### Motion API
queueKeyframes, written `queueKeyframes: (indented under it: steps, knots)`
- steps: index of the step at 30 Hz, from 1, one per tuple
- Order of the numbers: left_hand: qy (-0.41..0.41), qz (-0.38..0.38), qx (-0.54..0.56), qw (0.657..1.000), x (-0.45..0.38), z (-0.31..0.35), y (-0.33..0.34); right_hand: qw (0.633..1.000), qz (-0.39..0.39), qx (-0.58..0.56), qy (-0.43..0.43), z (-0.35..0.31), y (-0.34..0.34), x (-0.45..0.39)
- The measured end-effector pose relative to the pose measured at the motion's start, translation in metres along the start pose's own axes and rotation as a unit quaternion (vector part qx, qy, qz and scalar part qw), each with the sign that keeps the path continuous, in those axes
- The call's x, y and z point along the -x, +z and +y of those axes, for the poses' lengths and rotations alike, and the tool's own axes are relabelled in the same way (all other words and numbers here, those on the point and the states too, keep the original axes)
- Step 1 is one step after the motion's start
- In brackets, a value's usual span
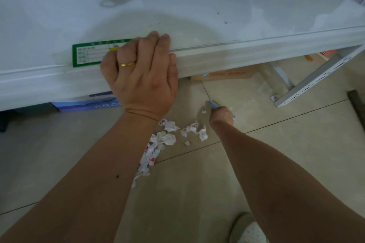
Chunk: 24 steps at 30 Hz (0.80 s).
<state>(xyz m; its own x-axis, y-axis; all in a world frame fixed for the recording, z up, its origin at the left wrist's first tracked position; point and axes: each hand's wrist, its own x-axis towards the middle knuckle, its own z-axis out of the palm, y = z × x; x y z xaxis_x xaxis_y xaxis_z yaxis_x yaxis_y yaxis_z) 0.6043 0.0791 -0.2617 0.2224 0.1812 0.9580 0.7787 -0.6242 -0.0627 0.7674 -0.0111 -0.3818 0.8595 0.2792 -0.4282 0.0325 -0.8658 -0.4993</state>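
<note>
Scraps (169, 138) of crumpled white paper, flecked red, lie in a loose heap on the floor (197, 193), which is smooth pale tile with thin dark joints. Just beyond them my right hand (222, 115) is curled tight round a slim blue tool (214, 104). Its tip points down at the tile beside one small scrap. My left hand (142, 77) grips the front edge of the white shelf (256, 55), a flat, matte slab with a rounded lip. The fingers are hooked over the top and pressed together, a plain gold ring (126, 64) on one of them. They cover the right end of a green-framed label (88, 53). A glossy blue box (85, 104) sits under the shelf, and a perforated white metal post (320, 77) slants at the right.
</note>
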Motion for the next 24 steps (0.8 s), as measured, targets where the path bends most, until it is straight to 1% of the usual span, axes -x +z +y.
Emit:
queueKeyframes:
  steps: [4, 8, 11, 13, 16, 18, 21, 24]
  knots:
    - [-0.008, -0.020, 0.001, 1.000, -0.002, 0.002, -0.004, 0.999, -0.041, -0.009, -0.021, -0.010, 0.017, 0.036]
    - [-0.017, -0.041, 0.012, 0.999, -0.004, 0.001, -0.007, 0.991, -0.111, 0.033, -0.066, -0.014, 0.038, 0.075]
    - [-0.022, -0.069, 0.018, 0.997, -0.004, 0.001, -0.010, 0.987, -0.132, 0.040, -0.087, -0.014, 0.056, 0.101]
    - [-0.026, -0.090, 0.025, 0.995, -0.005, 0.000, -0.013, 0.988, -0.123, 0.021, -0.086, -0.017, 0.063, 0.113]
    - [-0.028, -0.118, 0.050, 0.991, -0.008, -0.001, -0.020, 0.991, -0.092, -0.021, -0.096, -0.020, 0.055, 0.114]
    - [-0.016, -0.137, 0.082, 0.987, -0.008, -0.006, -0.030, 0.993, -0.062, -0.010, -0.101, -0.016, 0.040, 0.106]
    - [-0.005, -0.142, 0.101, 0.985, -0.004, -0.027, -0.049, 0.998, -0.006, -0.011, -0.056, 0.001, 0.014, 0.089]
    - [-0.014, -0.146, 0.048, 0.988, 0.001, -0.057, -0.063, 1.000, -0.013, 0.014, -0.004, 0.018, 0.003, 0.085]
